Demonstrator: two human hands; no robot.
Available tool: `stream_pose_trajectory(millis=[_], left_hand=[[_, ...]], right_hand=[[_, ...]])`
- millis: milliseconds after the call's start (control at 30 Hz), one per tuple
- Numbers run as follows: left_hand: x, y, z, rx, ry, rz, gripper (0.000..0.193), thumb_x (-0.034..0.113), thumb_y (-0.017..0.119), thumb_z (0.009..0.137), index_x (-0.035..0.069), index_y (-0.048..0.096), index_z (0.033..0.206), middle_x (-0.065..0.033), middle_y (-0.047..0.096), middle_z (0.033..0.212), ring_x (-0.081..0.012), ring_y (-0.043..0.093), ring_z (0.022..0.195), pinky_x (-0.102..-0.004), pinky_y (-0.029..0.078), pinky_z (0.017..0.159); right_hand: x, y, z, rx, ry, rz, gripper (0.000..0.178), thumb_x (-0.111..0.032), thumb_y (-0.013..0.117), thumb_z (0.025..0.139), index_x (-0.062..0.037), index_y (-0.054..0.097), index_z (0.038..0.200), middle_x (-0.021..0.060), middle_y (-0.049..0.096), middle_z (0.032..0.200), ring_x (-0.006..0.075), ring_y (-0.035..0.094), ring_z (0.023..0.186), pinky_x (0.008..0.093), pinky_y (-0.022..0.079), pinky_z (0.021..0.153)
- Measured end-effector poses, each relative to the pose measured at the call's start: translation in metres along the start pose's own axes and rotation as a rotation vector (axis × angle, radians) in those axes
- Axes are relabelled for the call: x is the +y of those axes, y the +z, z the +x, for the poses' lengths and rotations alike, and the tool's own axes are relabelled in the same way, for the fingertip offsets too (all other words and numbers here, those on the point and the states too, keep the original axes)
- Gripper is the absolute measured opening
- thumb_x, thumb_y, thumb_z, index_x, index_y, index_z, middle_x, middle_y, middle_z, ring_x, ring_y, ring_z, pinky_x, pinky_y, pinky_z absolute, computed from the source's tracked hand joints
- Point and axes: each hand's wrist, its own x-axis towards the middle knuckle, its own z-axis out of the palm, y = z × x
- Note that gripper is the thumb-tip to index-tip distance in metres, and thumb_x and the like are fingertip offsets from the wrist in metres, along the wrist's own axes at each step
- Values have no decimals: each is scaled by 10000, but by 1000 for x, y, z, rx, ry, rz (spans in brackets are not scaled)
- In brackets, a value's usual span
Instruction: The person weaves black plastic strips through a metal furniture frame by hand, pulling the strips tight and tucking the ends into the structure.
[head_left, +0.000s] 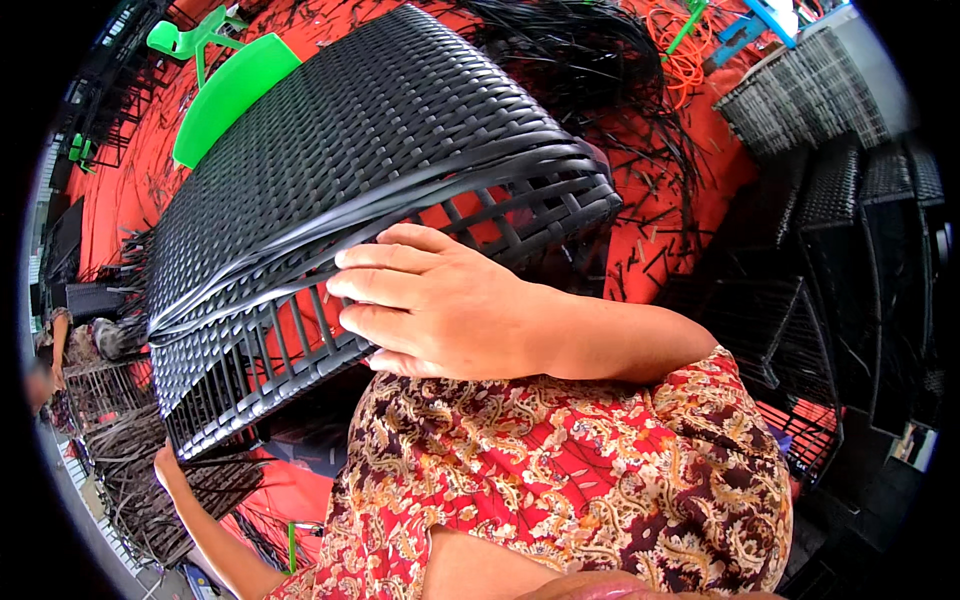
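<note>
A large black wicker furniture piece [360, 130] is tilted in front of me, its flat strips closely woven over the broad face. Along its near side is a bundle of loose strips [300, 235], above an open lattice with gaps. My right hand [430, 300] lies over this lattice, fingers spread and stretched out to the left, fingertips at the strips. At the lower left corner, my left hand [168, 465] touches the piece's edge from below; its fingers are mostly hidden behind the weave.
Behind the piece stands a green plastic chair [230, 100] on a red floor [670, 240] strewn with strip offcuts. A heap of black strips [580, 50] and orange cord [680, 40] lie at the back. Dark wicker pieces [830, 190] are stacked at right. Another person's arm [60, 345] shows at far left.
</note>
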Motion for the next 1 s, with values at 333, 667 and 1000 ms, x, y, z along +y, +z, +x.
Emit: stream_pose_trajectory(millis=[333, 667, 1000], left_hand=[[286, -165, -18, 221, 17, -840, 290, 194, 492, 965, -16, 613, 1124, -95, 625, 1124, -189, 578, 1038, -299, 436, 936], [548, -238, -59, 168, 1227, -800, 241, 68, 653, 786, 46, 644, 1026, -111, 638, 962, -288, 597, 942, -381, 448, 861], [506, -213, -55, -45, 1172, -893, 244, -5, 650, 759, 54, 631, 994, -90, 582, 861, -273, 588, 814, -343, 478, 706]], right_hand=[[18, -103, -45, 180, 250, -365, 136, -74, 705, 728, -59, 670, 858, 45, 611, 815, 217, 589, 790, 327, 453, 720], [0, -108, -50, 316, 372, -273, 136, 31, 653, 757, -11, 676, 884, 81, 599, 837, 175, 565, 762, 261, 430, 651], [-38, -42, -35, 189, 302, -50, 121, 6, 675, 734, -24, 674, 851, 75, 600, 831, 199, 579, 752, 296, 457, 690]])
